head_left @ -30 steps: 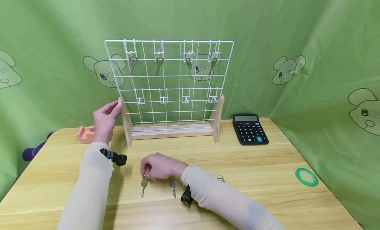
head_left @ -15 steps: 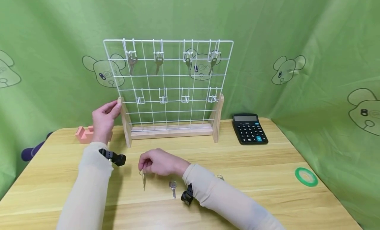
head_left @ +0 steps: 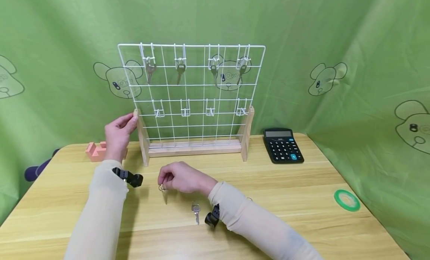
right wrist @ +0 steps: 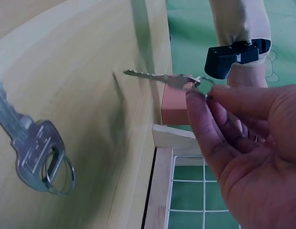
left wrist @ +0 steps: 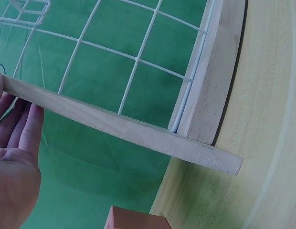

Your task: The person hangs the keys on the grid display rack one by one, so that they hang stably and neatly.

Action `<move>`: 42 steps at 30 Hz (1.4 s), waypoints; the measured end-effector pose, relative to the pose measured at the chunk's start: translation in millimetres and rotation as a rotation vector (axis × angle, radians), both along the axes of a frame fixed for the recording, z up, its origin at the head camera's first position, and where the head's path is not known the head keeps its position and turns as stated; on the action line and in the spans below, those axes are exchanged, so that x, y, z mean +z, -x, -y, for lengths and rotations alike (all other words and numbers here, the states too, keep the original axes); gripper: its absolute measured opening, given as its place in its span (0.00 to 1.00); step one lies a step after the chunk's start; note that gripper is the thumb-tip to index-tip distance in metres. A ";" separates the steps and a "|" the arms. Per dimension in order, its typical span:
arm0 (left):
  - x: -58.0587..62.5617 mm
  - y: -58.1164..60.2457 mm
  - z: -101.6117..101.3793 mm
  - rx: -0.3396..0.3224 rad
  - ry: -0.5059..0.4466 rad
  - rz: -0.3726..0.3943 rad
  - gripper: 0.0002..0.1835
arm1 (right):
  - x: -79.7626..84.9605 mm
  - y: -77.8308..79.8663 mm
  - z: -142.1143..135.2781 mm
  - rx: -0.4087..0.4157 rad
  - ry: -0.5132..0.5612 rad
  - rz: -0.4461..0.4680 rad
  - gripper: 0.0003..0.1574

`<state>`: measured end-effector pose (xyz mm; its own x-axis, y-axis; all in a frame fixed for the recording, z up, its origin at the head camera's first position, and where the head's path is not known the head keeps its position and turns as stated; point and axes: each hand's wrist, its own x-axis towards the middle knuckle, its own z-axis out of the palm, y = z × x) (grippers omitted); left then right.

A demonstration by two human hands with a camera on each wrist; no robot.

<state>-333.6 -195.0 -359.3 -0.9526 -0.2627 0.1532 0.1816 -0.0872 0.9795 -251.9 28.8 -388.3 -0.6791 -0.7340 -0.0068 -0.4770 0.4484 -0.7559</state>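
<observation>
My right hand (head_left: 184, 177) pinches the ring of a metal key (right wrist: 179, 81) between thumb and fingers. The key dangles just above the table, its blade pointing down and its shadow beside it in the right wrist view. With thumb and fingertips my left hand (head_left: 117, 135) grips the top of the left wooden upright (head_left: 142, 144) of a white wire grid rack (head_left: 191, 46). Several keys (head_left: 180, 69) hang from the rack's upper hooks; below is a row of more hooks (head_left: 185, 111). Another key (head_left: 196, 212) with a ring lies on the table near my right wrist.
Behind my left wrist sits a pink notched block (head_left: 96, 152). A black calculator (head_left: 283, 146) lies right of the rack, and a green tape roll (head_left: 347, 200) by the table's right edge. A small metal ring (head_left: 249, 199) peeks out past my right sleeve.
My right hand has lifted the key by its ring, up from the table and slightly toward the rack. The left hand stays on the upright.
</observation>
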 end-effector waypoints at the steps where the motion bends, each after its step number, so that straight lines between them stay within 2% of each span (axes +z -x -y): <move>1: 0.3 0.0 -0.2 0.001 0.001 0.003 0.25 | -0.3 0.1 -0.3 -0.008 0.002 0.002 0.08; 8: 0.3 0.0 -0.7 0.002 0.002 0.009 0.25 | -0.8 -0.3 -2.8 -0.071 0.022 0.007 0.08; 16: -1.1 0.2 0.5 0.002 -0.013 0.004 0.25 | 7.4 0.0 -4.9 -0.101 0.031 -0.010 0.08; 24: -1.0 1.3 0.2 0.011 0.014 -0.011 0.25 | 19.6 4.6 -5.8 -0.142 0.083 -0.015 0.06; 31: 0.2 2.7 -0.5 0.001 -0.083 -0.034 0.24 | 32.3 9.0 -5.6 -0.203 0.095 -0.028 0.07; 42: 0.1 2.5 -0.4 0.000 -0.085 -0.034 0.24 | 51.3 17.1 -7.4 -0.263 0.161 -0.078 0.07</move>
<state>-336.1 -194.6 -359.1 -0.9472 -0.2766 0.1622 0.2144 -0.1701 0.9618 -268.9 36.2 -337.0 -0.8395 -0.5209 0.1546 -0.4200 0.4416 -0.7928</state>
